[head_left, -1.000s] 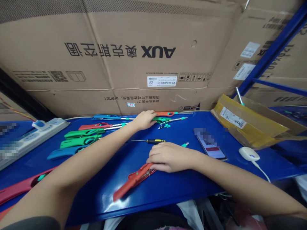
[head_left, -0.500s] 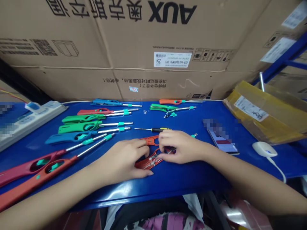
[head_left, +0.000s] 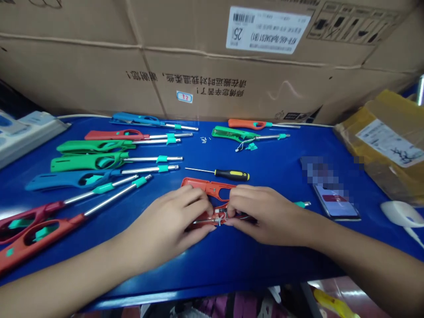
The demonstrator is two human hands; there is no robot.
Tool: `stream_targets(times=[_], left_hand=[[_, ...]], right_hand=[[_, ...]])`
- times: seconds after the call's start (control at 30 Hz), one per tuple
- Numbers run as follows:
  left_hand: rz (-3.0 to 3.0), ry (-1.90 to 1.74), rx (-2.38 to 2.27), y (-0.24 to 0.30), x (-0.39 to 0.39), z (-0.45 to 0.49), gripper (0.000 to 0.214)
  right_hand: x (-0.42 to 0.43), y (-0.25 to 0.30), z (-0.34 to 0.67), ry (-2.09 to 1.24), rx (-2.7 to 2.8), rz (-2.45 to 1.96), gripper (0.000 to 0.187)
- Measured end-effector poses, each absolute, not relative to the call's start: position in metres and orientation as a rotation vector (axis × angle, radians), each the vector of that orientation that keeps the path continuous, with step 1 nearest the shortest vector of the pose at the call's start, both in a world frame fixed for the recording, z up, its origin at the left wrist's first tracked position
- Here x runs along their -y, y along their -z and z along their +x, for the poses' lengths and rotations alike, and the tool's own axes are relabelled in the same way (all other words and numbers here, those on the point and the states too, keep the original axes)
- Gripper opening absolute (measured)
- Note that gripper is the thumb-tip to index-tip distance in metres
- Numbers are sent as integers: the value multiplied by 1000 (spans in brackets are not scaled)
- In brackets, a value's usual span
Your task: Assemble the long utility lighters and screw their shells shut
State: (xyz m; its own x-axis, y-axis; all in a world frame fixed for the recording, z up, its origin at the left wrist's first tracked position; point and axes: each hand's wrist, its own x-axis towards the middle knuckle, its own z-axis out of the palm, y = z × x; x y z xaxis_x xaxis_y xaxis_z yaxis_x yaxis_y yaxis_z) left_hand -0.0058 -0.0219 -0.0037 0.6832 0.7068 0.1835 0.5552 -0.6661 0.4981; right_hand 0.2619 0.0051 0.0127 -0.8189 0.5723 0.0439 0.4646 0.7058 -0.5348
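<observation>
Both hands rest on an opened orange lighter body [head_left: 212, 188] lying on the blue table [head_left: 271, 163]. My left hand [head_left: 172, 223] covers its left part, fingers curled and pressed on the shell. My right hand [head_left: 265, 212] pinches the small wires and metal parts at the middle of the shell. The lighter's steel tube with a teal tip [head_left: 302, 204] sticks out past my right hand. A yellow and black screwdriver [head_left: 228, 174] lies just behind the hands.
Several long-nosed lighters, green [head_left: 89, 161], blue [head_left: 66, 180] and red [head_left: 29, 221], lie in a row at left. Two more, a green one [head_left: 235, 134] among them, lie at the back. A phone [head_left: 334, 203] and a white device [head_left: 399, 213] sit at right, cardboard boxes [head_left: 198, 57] behind.
My left hand came back from the lighters at the far edge and joined the right on the orange lighter body, now opened. The camera has tilted down and closer.
</observation>
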Motion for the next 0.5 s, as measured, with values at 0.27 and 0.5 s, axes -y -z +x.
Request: stream_targets(times=[0.27,0.5], left_hand=[[2387,-605,-962,0,27,-1,8],[2363,-671,-941,-2,25,2,5]], right_hand=[[-3,-17,262,-828,2669,-825,10],[-3,-14,262,-647,2702,-671,23]])
